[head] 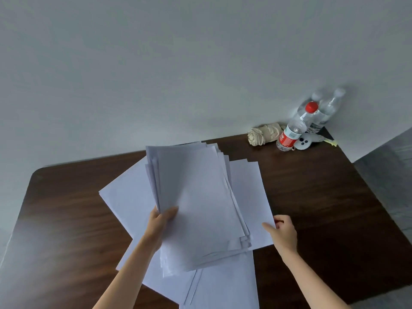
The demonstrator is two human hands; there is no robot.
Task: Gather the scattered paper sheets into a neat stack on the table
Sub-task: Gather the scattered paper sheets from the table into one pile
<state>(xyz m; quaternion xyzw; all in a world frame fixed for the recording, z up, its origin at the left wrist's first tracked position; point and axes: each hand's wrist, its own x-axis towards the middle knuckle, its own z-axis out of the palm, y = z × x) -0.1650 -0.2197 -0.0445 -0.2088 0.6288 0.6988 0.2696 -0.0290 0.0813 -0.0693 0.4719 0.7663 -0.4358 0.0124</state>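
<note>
Dark wood table (323, 197): loose sheets (223, 286) run off the bottom edge. Left hand (161, 221) pinches a fanned stack (196, 197) (hiding sheets beneath); right hand (282, 233) pinches a flat sheet (249, 192). Bottles (298, 128) blurred at far corner.

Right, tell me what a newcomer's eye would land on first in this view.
First, the fanned bundle of white sheets that the left hand holds up at centre, over more loose sheets spread flat on the dark wooden table. The right hand pinches the edge of one flat sheet to the right. Next, the red-capped water bottle at the far right corner by the wall.
</note>
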